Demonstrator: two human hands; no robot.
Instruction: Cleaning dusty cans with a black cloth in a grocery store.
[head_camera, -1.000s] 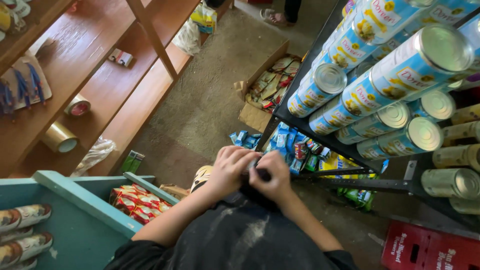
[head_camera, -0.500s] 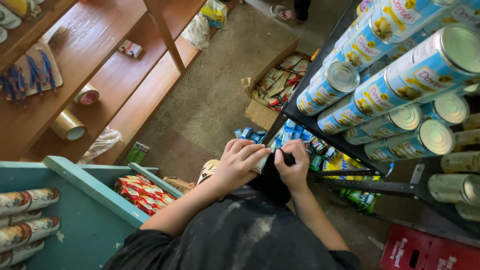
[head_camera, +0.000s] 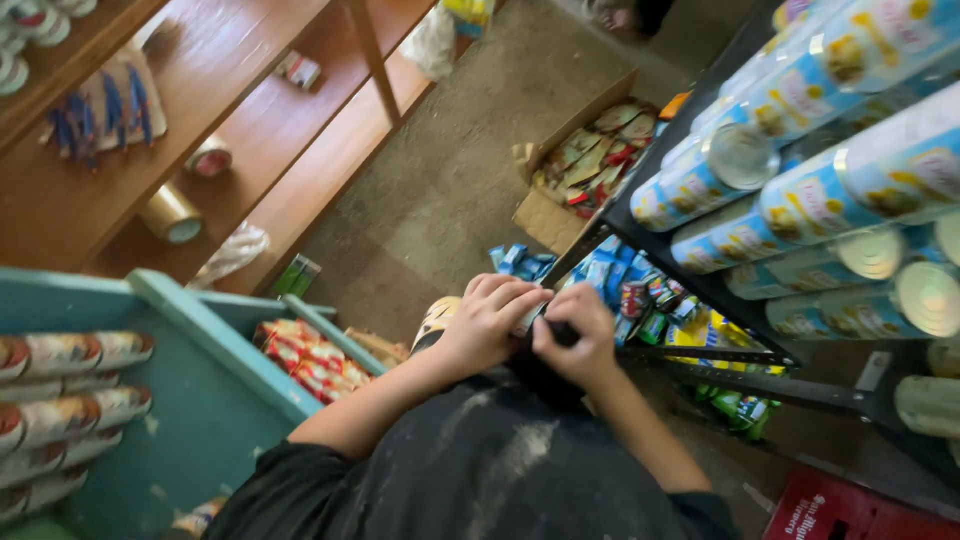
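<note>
Both hands meet over the person's lap, closed together on one small object (head_camera: 528, 318) — a slim, pale, glinting piece that only peeks out between the fingers, too hidden to name. The left hand (head_camera: 487, 325) curls over it from above, knuckles up; the right hand (head_camera: 574, 337) pinches it from the other side, thumb tucked against a dark patch of cloth. Beneath the grip lies the dusty black shirt (head_camera: 490, 470), matte and streaked with pale powder.

Just beyond the hands, low on the floor, sits a heap of small glossy packets (head_camera: 610, 275), blue mostly, with red and yellow ones mixed in. Farther out stands an open cardboard box (head_camera: 545, 215) of crinkled sachets in tan, green and red. Right of the grip, a black metal rack (head_camera: 720, 355) carries rows of cylindrical tins (head_camera: 800, 200) lying on their sides — blue-and-white labels with yellow spots, bare silver ends facing out. Left of the grip, a teal painted wooden crate (head_camera: 215, 400) holds more tins (head_camera: 70, 390) with red-and-cream wrappers, and red-and-yellow packets (head_camera: 315, 360) lie in a bin beside it. Well away, polished reddish wooden shelves (head_camera: 240, 120) bear two tape rolls (head_camera: 175, 215), one brown and shiny.
</note>
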